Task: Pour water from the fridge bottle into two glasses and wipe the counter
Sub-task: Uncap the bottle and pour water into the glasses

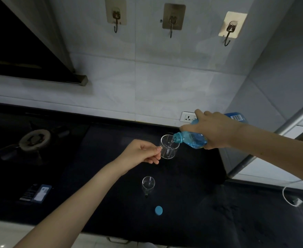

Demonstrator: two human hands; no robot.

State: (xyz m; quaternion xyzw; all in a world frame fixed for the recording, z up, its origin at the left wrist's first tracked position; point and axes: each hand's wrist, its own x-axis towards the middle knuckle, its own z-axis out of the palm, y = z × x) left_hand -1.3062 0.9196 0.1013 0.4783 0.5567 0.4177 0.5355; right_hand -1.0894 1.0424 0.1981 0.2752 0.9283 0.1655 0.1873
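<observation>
Blue bottle point(191, 139), blue cap point(158, 210), black counter point(191, 185)

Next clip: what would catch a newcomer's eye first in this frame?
The tilted blue bottle, gripped by the right hand, with its mouth over the rim of a clear glass that the left hand holds at the middle of the dark counter. Nearer the camera stand a second glass and the bottle's blue cap. Three empty hooks hang on the wall above.
</observation>
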